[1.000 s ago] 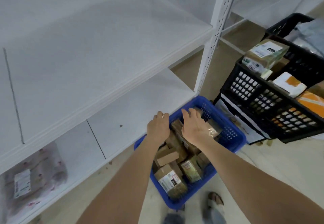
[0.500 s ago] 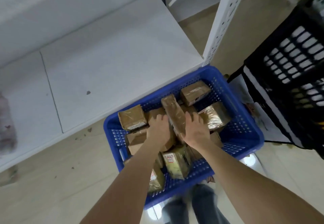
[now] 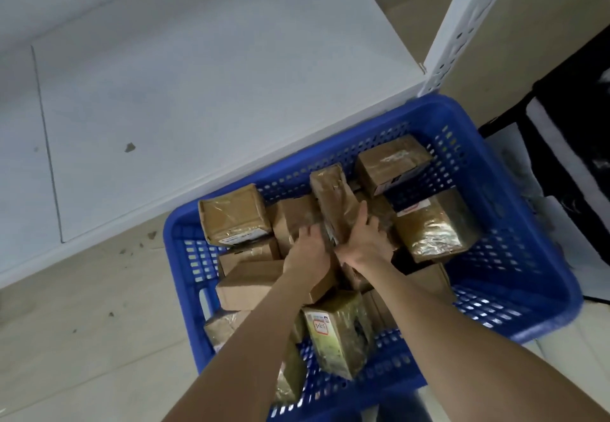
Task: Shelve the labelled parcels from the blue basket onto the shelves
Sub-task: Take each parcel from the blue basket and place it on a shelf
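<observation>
Right, nearest me on the feed, two bare forearms reach down into the blue basket (image 3: 173, 240), which sits on the tiled floor (image 3: 82, 322). At its near end a shiny labelled parcel (image 3: 336, 339) stands tilted with its white label facing up. A plain carton (image 3: 251, 284) lies just left of the left wrist.

In the middle of the heap I see the left hand (image 3: 308, 251) and the right hand (image 3: 363, 246) clasping the near end of a long parcel (image 3: 333, 200) from either side. The fingers are curled against its taped brown edges. It leans with its far end raised, touching the parcels around it.

A square parcel (image 3: 232, 218) rests to the left, a glossy parcel (image 3: 435, 226) to the right, and a corner parcel (image 3: 392, 164) towards the far right.

Just beyond the basket's far rim lies a low white shelf (image 3: 198, 84), with a perforated white post (image 3: 462, 18) at its right corner. A black crate (image 3: 574, 131) shows at the far right.
</observation>
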Available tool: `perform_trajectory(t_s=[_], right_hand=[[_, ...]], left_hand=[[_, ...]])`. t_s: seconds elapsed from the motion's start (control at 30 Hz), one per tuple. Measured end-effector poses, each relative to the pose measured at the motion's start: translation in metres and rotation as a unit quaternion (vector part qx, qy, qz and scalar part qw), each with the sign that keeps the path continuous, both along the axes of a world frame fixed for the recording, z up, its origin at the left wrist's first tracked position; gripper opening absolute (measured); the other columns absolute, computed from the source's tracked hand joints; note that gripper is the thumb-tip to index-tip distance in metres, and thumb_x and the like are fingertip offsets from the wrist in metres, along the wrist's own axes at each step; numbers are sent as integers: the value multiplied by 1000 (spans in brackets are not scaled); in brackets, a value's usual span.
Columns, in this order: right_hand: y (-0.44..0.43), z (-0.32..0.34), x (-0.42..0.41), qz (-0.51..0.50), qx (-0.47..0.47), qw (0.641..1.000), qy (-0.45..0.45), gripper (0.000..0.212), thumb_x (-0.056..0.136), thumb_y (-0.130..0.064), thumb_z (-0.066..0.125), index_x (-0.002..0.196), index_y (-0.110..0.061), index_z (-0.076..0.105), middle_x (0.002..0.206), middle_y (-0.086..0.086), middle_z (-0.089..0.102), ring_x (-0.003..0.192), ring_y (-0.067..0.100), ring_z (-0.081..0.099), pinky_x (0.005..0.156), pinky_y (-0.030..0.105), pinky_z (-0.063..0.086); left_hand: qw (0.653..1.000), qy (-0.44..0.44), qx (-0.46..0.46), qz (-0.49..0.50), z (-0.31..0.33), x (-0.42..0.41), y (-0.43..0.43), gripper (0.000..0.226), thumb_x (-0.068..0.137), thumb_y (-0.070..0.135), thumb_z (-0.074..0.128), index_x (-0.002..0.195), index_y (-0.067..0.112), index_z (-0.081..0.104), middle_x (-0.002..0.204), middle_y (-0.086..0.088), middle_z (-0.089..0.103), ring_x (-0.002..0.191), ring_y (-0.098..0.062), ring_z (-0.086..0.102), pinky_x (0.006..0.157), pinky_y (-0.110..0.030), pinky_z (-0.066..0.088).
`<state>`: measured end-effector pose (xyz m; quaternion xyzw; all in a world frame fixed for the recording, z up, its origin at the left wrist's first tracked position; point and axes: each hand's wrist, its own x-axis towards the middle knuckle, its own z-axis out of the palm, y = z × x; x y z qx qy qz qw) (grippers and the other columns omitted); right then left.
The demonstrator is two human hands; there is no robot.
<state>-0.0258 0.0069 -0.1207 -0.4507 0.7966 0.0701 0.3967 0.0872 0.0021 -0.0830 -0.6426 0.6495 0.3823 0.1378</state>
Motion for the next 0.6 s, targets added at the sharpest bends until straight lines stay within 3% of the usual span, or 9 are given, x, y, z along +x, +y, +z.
perform_trajectory(t_s=[0.1, 0.17, 0.27, 0.37, 0.47, 0.53, 0.6], right_hand=[[-4, 31, -17, -79, -11, 996, -38, 106, 71, -43, 76, 149, -29, 5, 147, 6, 32, 125, 33, 45, 86, 43, 47], [-4, 61, -31, -150, -23, 982, -109, 103, 67, -37, 78, 147, -24, 15, 141, 6, 41, 121, 32, 49, 92, 44, 48], [0, 117, -40, -281, -52, 927, -241, 91, 66, -20, 78, 143, -16, 31, 128, 7, 57, 109, 25, 57, 94, 44, 48], [8, 178, -37, -383, -53, 854, -347, 74, 70, -4, 72, 136, -18, 42, 109, 6, 67, 89, 20, 66, 70, 33, 54], [17, 242, -34, -404, -39, 818, -406, 57, 73, 0, 66, 118, -30, 48, 94, 3, 69, 79, 19, 67, 55, 27, 50], [23, 283, -32, -398, -37, 811, -426, 53, 74, 1, 63, 111, -34, 49, 94, 3, 69, 83, 21, 65, 59, 30, 48], [26, 320, -31, -386, -33, 805, -449, 53, 74, 0, 62, 115, -32, 52, 98, 5, 68, 90, 23, 63, 65, 35, 49]], left_hand=[[1000, -4, -6, 6, 24, 1, 0, 51, 95, 12, 45, 142, 9, 26, 143, -15, 31, 128, -32, 42, 102, -40, 38], [999, 3, -9, 43, 51, 0, -3, 51, 96, 17, 47, 142, 10, 28, 145, -14, 30, 127, -31, 44, 101, -41, 40], [995, 22, -7, 102, 102, -1, -5, 54, 97, 29, 47, 143, 9, 28, 144, -16, 33, 126, -32, 45, 101, -44, 42], [985, 51, -13, 164, 161, 3, -10, 66, 95, 38, 48, 147, 6, 21, 142, -17, 39, 124, -32, 47, 98, -42, 44], [970, 93, -25, 225, 222, 9, -19, 67, 92, 43, 52, 144, 9, 27, 138, -13, 47, 117, -29, 54, 92, -36, 47], [959, 124, -25, 252, 262, 13, -24, 66, 91, 44, 53, 142, 9, 29, 133, -13, 53, 114, -28, 56, 87, -34, 48], [954, 138, -22, 265, 301, 18, -26, 73, 92, 45, 52, 148, 10, 19, 138, -12, 49, 119, -27, 52, 80, -27, 41]])
